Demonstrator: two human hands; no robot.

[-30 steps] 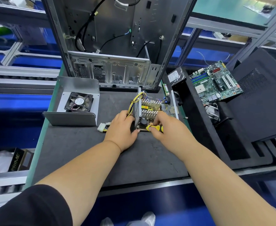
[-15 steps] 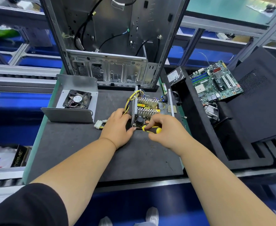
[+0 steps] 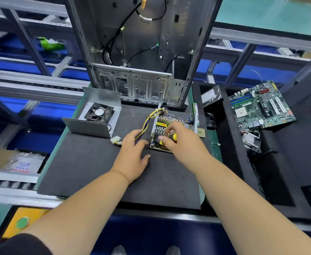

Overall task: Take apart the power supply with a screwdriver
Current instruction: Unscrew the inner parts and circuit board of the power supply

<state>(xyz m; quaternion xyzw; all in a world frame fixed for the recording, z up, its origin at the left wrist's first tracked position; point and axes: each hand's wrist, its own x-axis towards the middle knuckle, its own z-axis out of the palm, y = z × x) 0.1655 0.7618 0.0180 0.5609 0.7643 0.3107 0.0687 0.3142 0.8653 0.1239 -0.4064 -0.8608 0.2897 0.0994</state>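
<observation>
Shifted off the power supply board (image 3: 164,132), my left hand (image 3: 132,155) lies spread beside it while my right hand (image 3: 182,144) grips the screwdriver (image 3: 171,138) over it; fan cover (image 3: 94,116), already removed, sits left; board still unfreed.

left hand (image 3: 132,157) flat, fingers relaxed | right hand (image 3: 183,142) curled, gripping

Looks like an electronics teardown line: stripped PC case (image 3: 141,52) standing beyond the hands, motherboard (image 3: 259,105) sitting off right.
</observation>
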